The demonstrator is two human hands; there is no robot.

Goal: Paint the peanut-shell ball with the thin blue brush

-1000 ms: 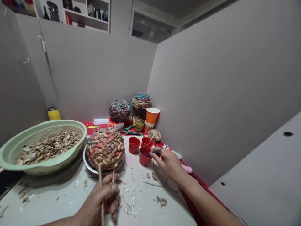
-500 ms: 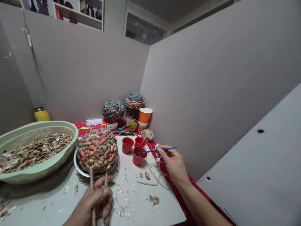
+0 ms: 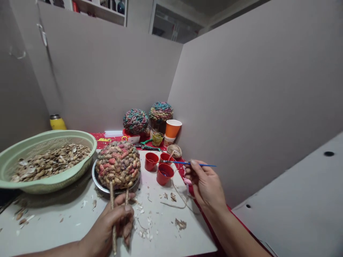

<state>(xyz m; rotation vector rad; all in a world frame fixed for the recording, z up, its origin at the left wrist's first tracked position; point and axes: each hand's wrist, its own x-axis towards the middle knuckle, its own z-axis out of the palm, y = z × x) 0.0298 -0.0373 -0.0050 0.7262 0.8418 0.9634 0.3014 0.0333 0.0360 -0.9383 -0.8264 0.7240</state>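
Observation:
My left hand (image 3: 116, 221) is closed around two twine-wrapped sticks (image 3: 112, 203) that run into the underside of a peanut-shell ball (image 3: 118, 164). That ball, partly painted red and pink, rests in a metal bowl (image 3: 97, 182). Between the fingertips of my right hand (image 3: 207, 182) is a thin blue paintbrush (image 3: 179, 162), held nearly level with its dark tip over the red cups. The nearest red cup (image 3: 164, 175) holds dark blue liquid. Just behind it stand another red cup (image 3: 151, 162) and a third red cup (image 3: 169, 158) with a stick in it.
A green basket (image 3: 88, 142) full of shells stands at the left, with a yellow jar (image 3: 57, 123) behind. Two painted shell balls (image 3: 135, 121), pliers (image 3: 150, 148), an orange paper cup (image 3: 173, 129) and a twine roll (image 3: 174, 150) sit at the back. Shell scraps (image 3: 180, 224) litter the white board.
The paintbrush has come up out of the nearest red cup, and my right hand has moved back to the right with it. My left hand keeps its hold on the sticks.

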